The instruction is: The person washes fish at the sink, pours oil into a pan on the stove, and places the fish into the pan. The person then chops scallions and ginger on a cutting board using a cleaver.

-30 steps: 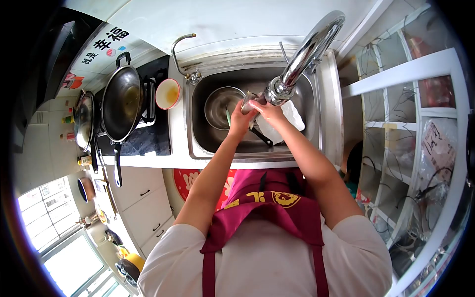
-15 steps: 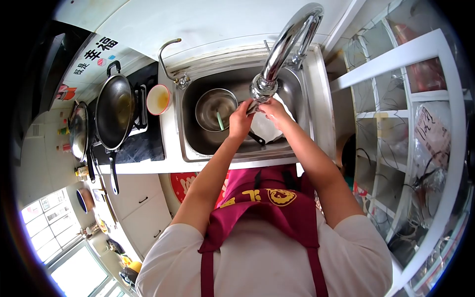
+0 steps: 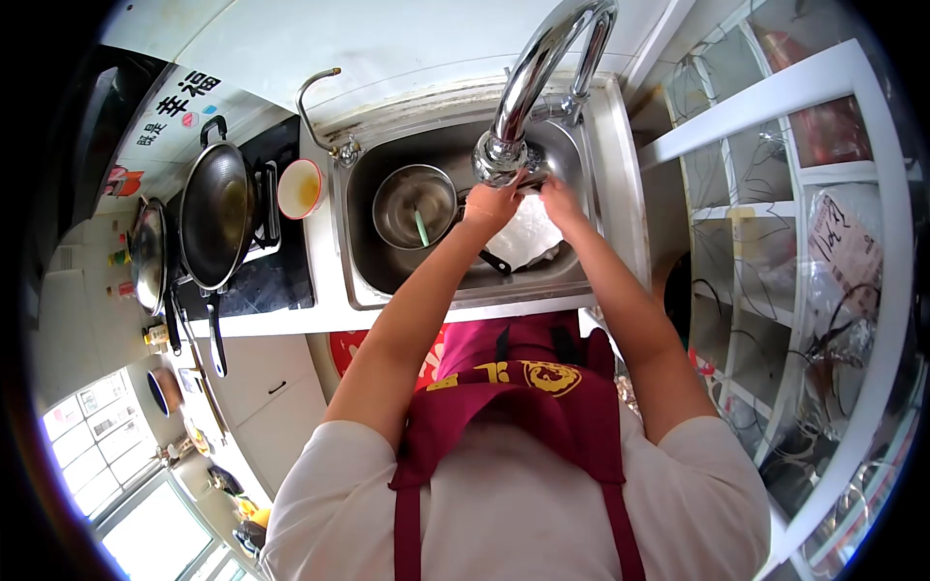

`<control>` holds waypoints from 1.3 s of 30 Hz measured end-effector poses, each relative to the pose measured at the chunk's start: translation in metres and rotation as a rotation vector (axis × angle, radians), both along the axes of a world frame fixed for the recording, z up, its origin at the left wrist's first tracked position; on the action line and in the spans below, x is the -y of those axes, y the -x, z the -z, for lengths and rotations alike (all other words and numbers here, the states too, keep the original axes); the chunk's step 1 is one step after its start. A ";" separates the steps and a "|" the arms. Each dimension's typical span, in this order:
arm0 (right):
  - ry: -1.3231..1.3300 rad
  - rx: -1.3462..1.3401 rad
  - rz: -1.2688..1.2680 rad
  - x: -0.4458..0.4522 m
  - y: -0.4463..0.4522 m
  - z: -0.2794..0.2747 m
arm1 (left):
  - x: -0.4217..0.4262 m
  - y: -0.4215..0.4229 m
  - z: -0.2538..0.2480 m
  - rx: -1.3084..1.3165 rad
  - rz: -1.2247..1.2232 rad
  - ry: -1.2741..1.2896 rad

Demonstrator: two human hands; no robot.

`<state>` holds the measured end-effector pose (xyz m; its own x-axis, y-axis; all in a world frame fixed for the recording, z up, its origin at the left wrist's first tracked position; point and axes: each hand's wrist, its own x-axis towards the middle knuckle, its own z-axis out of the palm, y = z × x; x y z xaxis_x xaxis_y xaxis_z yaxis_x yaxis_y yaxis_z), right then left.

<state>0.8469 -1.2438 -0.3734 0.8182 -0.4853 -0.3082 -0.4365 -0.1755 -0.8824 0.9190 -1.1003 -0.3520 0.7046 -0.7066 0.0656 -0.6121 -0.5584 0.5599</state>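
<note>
Both my hands are in the sink (image 3: 363, 276), beneath the chrome faucet (image 3: 504, 145). My left hand (image 3: 492, 205) is closed, its fingertips partly hidden by the faucet head. Close on its right, my right hand (image 3: 559, 201) has its fingers bent together. A small dark, shiny piece shows between the hands; its kind cannot be made out. Under them lies a white, rumpled-looking thing (image 3: 528, 234), and a black handle (image 3: 495, 261) sticks out at its lower left. Left of my left hand sits a steel pot (image 3: 395, 215) holding a green-handled utensil (image 3: 421, 227).
A red-rimmed bowl (image 3: 300, 190) stands on the counter left of the sink, by a thin tap (image 3: 320, 107). Farther left, a black wok (image 3: 219, 218) rests at the stove beside a lidded pan (image 3: 149, 257). A white-framed shelf (image 3: 765, 218) rises at the right.
My hands have moved apart a little, the right one shifting rightward and down relative to the faucet. The whole view has shifted slightly left and up.
</note>
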 end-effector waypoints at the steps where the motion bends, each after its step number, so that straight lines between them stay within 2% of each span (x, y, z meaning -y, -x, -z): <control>1: -0.170 0.090 0.124 0.002 0.003 0.007 | 0.006 -0.004 0.000 0.032 0.036 -0.024; 4: 0.172 -0.121 -0.029 0.013 0.017 0.036 | 0.023 -0.015 0.001 -0.021 0.021 -0.113; 6: 0.383 -0.302 -0.168 0.011 0.022 0.060 | 0.019 -0.016 0.002 -0.125 0.021 0.027; 7: 0.377 -0.374 -0.192 0.008 0.023 0.058 | 0.016 -0.014 -0.013 -0.177 0.020 0.096; 8: 0.369 -0.446 -0.217 0.003 0.022 0.056 | 0.008 -0.004 -0.027 -0.397 -0.119 0.067; 11: 0.378 -0.575 -0.260 0.001 0.014 0.061 | -0.008 -0.014 -0.031 -0.983 -0.297 -0.067; 12: 0.384 -0.569 -0.275 0.004 0.012 0.065 | -0.020 -0.009 -0.031 -1.180 -0.347 0.133; 15: 0.398 -0.557 -0.338 0.001 0.009 0.068 | -0.038 -0.001 -0.022 -1.429 -0.515 0.471; 16: 0.412 -0.557 -0.376 0.001 0.007 0.062 | -0.043 0.005 -0.035 -1.435 -0.595 0.552; 18: 0.526 -0.487 -0.397 -0.002 0.007 0.057 | -0.048 0.005 -0.022 -1.435 -0.574 0.662; 21: 0.599 -0.384 -0.440 -0.021 -0.004 0.011 | -0.053 0.004 -0.013 -1.361 -0.514 0.721; 22: 0.568 -0.368 -0.417 -0.029 -0.008 -0.006 | -0.056 0.006 -0.013 -1.325 -0.494 0.721; 25: 0.534 -0.268 -0.420 -0.045 -0.016 -0.037 | -0.064 0.010 -0.026 -1.298 -0.390 0.954; 29: 0.675 -0.255 -0.668 -0.052 -0.032 -0.052 | -0.092 0.001 -0.039 -1.298 -0.272 1.013; 34: 0.426 0.102 -0.512 -0.060 -0.038 -0.051 | -0.111 -0.005 -0.052 -1.251 -0.267 0.868; 36: 0.551 0.214 -0.566 -0.055 -0.048 -0.044 | -0.115 -0.005 -0.063 -1.176 -0.304 0.756; 37: 0.617 0.271 -0.587 -0.057 -0.052 -0.059 | -0.115 -0.007 -0.071 -1.100 -0.281 0.692; 38: 0.718 0.172 -0.634 -0.052 -0.058 -0.075 | -0.115 -0.008 -0.079 -1.025 -0.261 0.626; 39: 0.985 0.261 -0.727 -0.043 -0.066 -0.068 | -0.116 -0.008 -0.082 -0.952 -0.243 0.559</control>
